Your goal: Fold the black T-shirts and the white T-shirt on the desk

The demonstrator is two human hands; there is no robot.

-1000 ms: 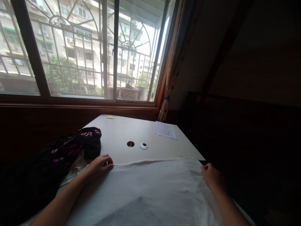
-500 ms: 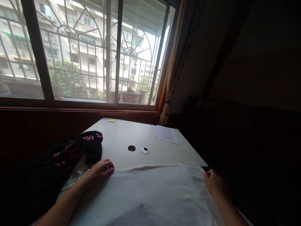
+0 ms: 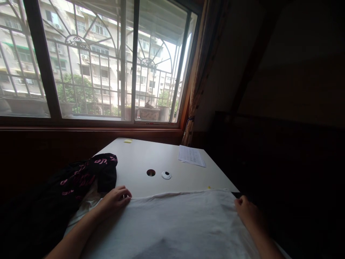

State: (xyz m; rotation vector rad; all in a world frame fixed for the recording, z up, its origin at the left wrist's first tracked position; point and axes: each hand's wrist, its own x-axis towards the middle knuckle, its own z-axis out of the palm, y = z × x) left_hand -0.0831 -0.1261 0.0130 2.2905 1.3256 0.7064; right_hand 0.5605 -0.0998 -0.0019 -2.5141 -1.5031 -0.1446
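A white cloth (image 3: 172, 219) lies spread over the near part of the white table (image 3: 137, 158), with a grey area at its lower middle. My left hand (image 3: 117, 199) pinches the cloth's far edge at its left corner, fingers bent. At the right corner, my right hand (image 3: 244, 207) has its fingers closed on the cloth beside the table's right edge. The far edge between my hands runs nearly straight, with small wrinkles.
A black garment with pink lettering (image 3: 81, 176) hangs over the table's left side. Farther back are a round hole (image 3: 151, 173), a white round cap (image 3: 166, 175), paper sheets (image 3: 192, 156) and a yellow note (image 3: 128, 141). Behind stands a barred window (image 3: 94, 68).
The whole view has shifted slightly, with the table and hands a little lower in the picture. Both hands keep their places on the cloth.
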